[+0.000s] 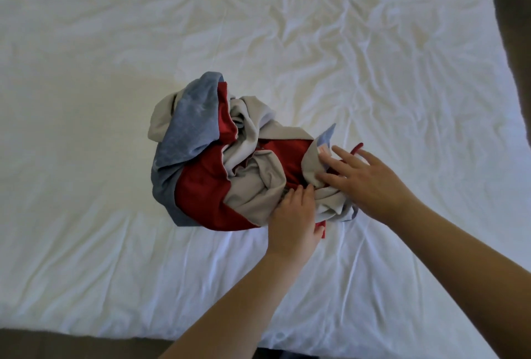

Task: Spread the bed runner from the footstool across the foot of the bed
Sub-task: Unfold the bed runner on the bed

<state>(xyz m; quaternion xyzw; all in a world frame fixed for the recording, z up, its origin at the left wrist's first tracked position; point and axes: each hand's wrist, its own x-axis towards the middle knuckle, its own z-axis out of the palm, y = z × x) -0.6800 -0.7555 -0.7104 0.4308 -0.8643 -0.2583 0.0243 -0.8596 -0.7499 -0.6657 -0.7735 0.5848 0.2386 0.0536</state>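
Observation:
The bed runner [201, 163], a cloth in red, blue and grey, lies bunched in a heap on the white bed [86, 100], near its foot edge. My left hand [293, 218] is at the heap's near right side, its fingertips curled into the grey folds and its thumb on a red edge. My right hand [362, 177] lies on the heap's right end with fingers spread and nearly straight, resting on a grey flap. A thin red strap [357, 148] pokes out beside the right fingers.
The white cover is wrinkled, most of all at the upper right. The bed's foot edge [86, 333] runs along the bottom, with brown floor below it. At the right the bed's side edge drops to dark floor [511, 42].

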